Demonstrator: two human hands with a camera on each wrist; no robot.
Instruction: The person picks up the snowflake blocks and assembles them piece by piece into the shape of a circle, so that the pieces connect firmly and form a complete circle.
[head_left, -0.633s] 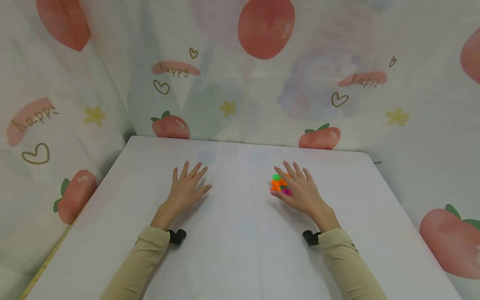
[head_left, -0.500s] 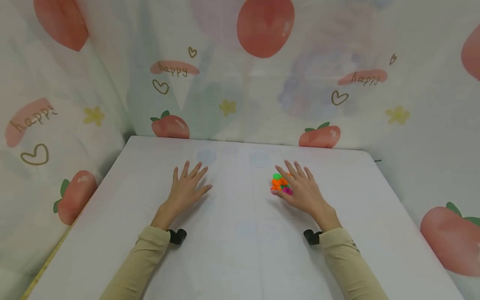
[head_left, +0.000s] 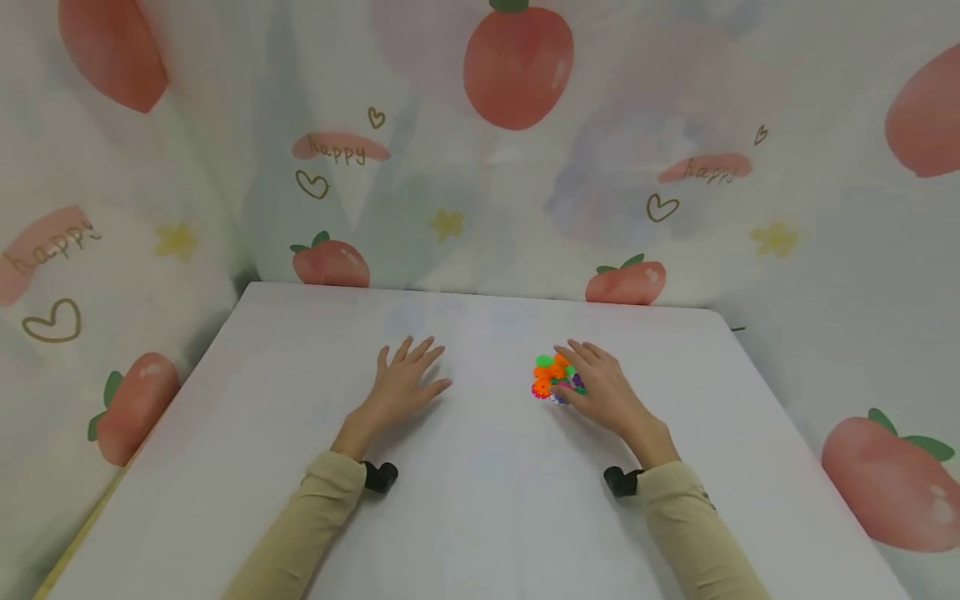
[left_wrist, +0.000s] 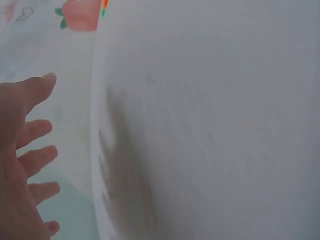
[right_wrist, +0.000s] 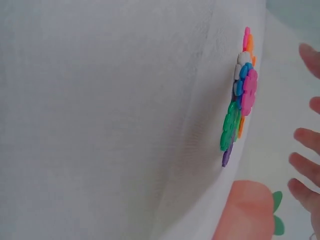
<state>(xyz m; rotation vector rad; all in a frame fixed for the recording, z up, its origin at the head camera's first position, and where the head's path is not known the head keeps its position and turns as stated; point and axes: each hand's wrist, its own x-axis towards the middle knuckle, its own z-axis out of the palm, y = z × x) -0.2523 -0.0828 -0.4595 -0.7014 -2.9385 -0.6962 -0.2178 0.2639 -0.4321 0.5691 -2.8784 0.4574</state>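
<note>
Seen from above: a white desk (head_left: 480, 500) with two hands upon it, both in beige sleeves. Left hand (head_left: 405, 385) flat on the bare desk surface, fingers straight and spread, holding nothing; in the left wrist view the same spread fingers (left_wrist: 31, 132) above the white surface. Right hand (head_left: 603, 392) palm down toward the right of the middle, fingers relaxed and loosely extended, fingertips at the edge of a small cluster of bright plastic flower-shaped pieces (head_left: 553, 378); grip not closed around them. Cluster of orange, green, pink, blue and purple pieces lying on the desk, just left of the right hand's fingers, well apart from the left hand. Close up in the right wrist view: interlocked pieces (right_wrist: 239, 100) heaped together, fingertips (right_wrist: 305, 137) hovering beside them. Behind the desk, a pale curtain (head_left: 480, 150) printed with peaches, hearts and the word "happy".
</note>
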